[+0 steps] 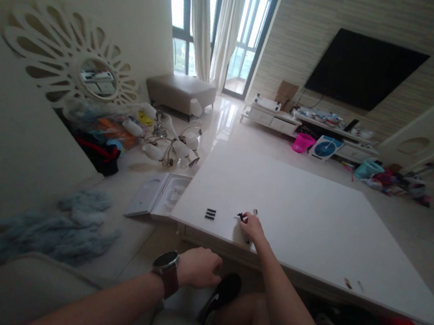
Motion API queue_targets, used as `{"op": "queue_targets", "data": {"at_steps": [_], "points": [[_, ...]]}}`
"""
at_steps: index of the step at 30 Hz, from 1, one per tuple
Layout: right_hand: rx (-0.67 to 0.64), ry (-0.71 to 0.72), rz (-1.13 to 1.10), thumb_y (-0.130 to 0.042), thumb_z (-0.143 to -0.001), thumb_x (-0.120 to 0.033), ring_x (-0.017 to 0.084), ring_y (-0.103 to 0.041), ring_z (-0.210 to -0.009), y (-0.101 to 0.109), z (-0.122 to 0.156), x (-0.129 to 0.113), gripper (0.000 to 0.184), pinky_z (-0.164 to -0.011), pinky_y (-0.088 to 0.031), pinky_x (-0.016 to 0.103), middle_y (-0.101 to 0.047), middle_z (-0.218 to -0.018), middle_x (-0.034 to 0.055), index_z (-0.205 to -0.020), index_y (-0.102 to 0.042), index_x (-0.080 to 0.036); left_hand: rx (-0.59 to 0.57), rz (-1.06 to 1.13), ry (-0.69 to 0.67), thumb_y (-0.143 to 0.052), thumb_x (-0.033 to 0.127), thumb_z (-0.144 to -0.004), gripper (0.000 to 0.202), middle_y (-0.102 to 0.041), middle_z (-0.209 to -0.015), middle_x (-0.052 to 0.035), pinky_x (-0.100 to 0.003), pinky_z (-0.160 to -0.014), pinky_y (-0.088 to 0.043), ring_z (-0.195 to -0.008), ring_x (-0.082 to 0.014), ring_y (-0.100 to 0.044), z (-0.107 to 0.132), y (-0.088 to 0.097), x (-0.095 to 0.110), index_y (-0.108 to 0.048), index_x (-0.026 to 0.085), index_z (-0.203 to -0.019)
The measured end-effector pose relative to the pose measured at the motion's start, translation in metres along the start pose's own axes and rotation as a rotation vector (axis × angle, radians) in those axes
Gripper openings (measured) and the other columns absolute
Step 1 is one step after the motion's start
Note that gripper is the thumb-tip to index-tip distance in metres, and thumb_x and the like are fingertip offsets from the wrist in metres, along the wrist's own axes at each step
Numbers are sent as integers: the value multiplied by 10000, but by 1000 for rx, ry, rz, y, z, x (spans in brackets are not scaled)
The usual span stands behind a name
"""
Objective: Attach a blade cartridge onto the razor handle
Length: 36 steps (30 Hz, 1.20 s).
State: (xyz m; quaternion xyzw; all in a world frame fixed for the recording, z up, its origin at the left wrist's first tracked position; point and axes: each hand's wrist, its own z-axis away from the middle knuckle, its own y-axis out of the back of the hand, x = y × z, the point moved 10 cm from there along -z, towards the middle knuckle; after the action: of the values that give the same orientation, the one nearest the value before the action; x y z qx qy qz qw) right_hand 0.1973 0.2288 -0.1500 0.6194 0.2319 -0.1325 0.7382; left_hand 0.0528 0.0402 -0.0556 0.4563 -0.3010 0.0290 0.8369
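My right hand reaches over the white table and pinches a small black object with a thin tip that points left. Its exact kind is too small to make out. Just beyond that hand lies a small white-and-black piece, partly covered by the fingers. To the left, three short black strips lie side by side near the table's front edge. My left hand hangs in front of the table with its fingers loosely curled and nothing seen in it. A watch is on that wrist.
An opened white box sits on the floor by the table's left corner. Behind it stands a chandelier with several white shades. Two small slim items lie near the table's right front edge. Grey fluffy fabric covers floor at left.
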Motion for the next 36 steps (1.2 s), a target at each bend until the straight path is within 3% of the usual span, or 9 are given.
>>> {"op": "queue_targets", "data": {"at_steps": [4,8,10,13,17,20,23,30,36], "points": [[-1,124,-127,-581,-815,-177,155,-564,-682,19,16,-40,156,-648,-399,267,-626,-720,-7,-960,-638,-187,245,199,32,-534,349,-802,412,-721,-981,-131,-431,-794,-504,-908,-325,-682,-2,25,-5,-651,220,-1175],[-11,308,-577,-631,-822,-303,155,-556,-722,51,51,-94,130,-652,-429,267,-610,-774,-10,-888,-612,-192,492,516,84,-565,323,-799,627,-612,-1232,-191,-401,-916,-462,-1070,-293,-615,-5,47,-21,-451,130,-1385],[-77,327,-796,-686,-800,-331,155,-554,-726,57,69,-115,172,-650,-433,266,-606,-782,-6,-870,-616,-191,536,667,95,-606,328,-780,660,-578,-1263,-208,-384,-924,-455,-1100,-282,-590,-9,50,-27,-430,107,-1376],[-118,289,-982,-748,-773,-348,151,-556,-697,60,88,-136,215,-634,-431,262,-596,-746,-10,-815,-610,-187,482,924,31,-582,395,-822,487,-652,-1021,-130,-333,-765,-482,-875,-218,-625,-16,48,-22,-521,135,-1229],[-28,260,-992,-726,-806,-377,146,-545,-667,66,97,-144,229,-623,-423,262,-592,-692,-4,-750,-633,-175,451,1063,-21,-498,497,-872,387,-562,-684,4,-267,-564,-399,-555,-132,-493,-18,50,-15,-588,155,-1028],[74,256,-1011,-744,-791,-387,146,-548,-684,76,96,-141,217,-602,-425,256,-623,-750,6,-825,-675,-185,528,971,-10,-504,495,-867,354,-525,-659,14,-261,-574,-365,-584,-130,-457,-13,59,-17,-608,157,-881],[107,266,-1068,-781,-760,-388,151,-564,-682,80,95,-140,232,-590,-443,264,-653,-789,18,-875,-709,-200,535,941,10,-480,508,-876,369,-516,-663,14,-266,-592,-356,-623,-143,-455,-10,61,-18,-610,162,-869],[42,299,-1302,-799,-765,-340,143,-552,-622,73,91,-141,177,-600,-452,300,-697,-781,34,-886,-763,-217,568,1042,-34,-348,560,-935,424,-426,-667,38,-245,-552,-339,-587,-120,-400,-9,64,-14,-553,192,-886],[-117,288,-1551,-822,-730,-352,118,-523,-620,68,94,-151,195,-585,-439,269,-725,-869,54,-872,-774,-227,587,1053,-137,-423,536,-924,390,-482,-704,18,-244,-564,-365,-600,-111,-442,-6,73,-3,-550,174,-855]]}}
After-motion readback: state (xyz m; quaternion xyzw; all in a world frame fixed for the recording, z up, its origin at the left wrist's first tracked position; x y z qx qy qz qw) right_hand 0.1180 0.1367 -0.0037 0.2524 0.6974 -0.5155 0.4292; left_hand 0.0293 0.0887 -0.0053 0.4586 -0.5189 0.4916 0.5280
